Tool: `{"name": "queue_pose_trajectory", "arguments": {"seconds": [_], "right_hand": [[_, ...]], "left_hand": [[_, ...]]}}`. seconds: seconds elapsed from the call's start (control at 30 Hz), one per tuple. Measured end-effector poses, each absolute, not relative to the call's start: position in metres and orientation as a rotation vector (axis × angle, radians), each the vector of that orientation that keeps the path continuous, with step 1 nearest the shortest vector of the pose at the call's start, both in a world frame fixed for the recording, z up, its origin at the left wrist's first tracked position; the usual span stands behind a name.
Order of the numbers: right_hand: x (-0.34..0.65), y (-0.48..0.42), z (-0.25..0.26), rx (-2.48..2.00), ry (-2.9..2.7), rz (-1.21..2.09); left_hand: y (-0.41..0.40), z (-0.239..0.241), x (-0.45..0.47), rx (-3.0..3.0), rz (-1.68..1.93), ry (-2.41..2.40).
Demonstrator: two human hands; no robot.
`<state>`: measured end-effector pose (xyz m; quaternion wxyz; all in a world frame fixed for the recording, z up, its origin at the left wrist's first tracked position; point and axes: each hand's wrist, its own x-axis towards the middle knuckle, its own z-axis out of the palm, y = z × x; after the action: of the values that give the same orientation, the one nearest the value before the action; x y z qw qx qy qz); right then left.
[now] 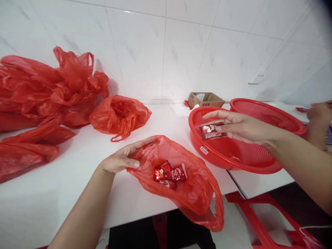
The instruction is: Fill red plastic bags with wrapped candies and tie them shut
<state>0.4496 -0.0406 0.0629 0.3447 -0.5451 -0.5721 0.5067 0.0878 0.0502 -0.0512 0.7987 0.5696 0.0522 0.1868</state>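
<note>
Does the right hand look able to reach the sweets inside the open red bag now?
Probably yes: the left hand holds the red bag open, the sweets lie uncovered, and nothing stands between. But the right hand is busy pinching a packet.

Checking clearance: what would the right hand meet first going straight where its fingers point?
Likely the left rim of the near basket; the right hand may be high enough to clear it, depth unclear.

bag (pixel 192 186) left of basket (pixel 228 155), candies (pixel 168 173) inside
</note>
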Motion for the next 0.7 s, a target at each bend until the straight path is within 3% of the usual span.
{"name": "queue_pose_trajectory", "arguments": {"seconds": [0.2, 0.4, 0.47, 0.6, 0.7], "right_hand": [[0.404, -0.051, 0.06, -1.294, -1.543, 1.43], [0.359, -0.066, 0.043, -1.282, -1.722, 1.34], [0.361, -0.066, 0.044, -1.32, -1.821, 1.2], [0.421, -0.047, 0.036, -1.627, -1.813, 0.562], [0.489, -0.037, 0.008, -1.843, -1.758, 0.61]], "left_hand": [[0.05, -0.051, 0.087, 1.23, 0.4, 0.134], [0.051, -0.051, 0.085, 1.25, 0.42, 0.138], [0.05, -0.05, 0.086, 1.253, 0.425, 0.129], [0.048, -0.048, 0.087, 1.238, 0.412, 0.104], [0.049, -0.049, 0.087, 1.239, 0.412, 0.105]]}}
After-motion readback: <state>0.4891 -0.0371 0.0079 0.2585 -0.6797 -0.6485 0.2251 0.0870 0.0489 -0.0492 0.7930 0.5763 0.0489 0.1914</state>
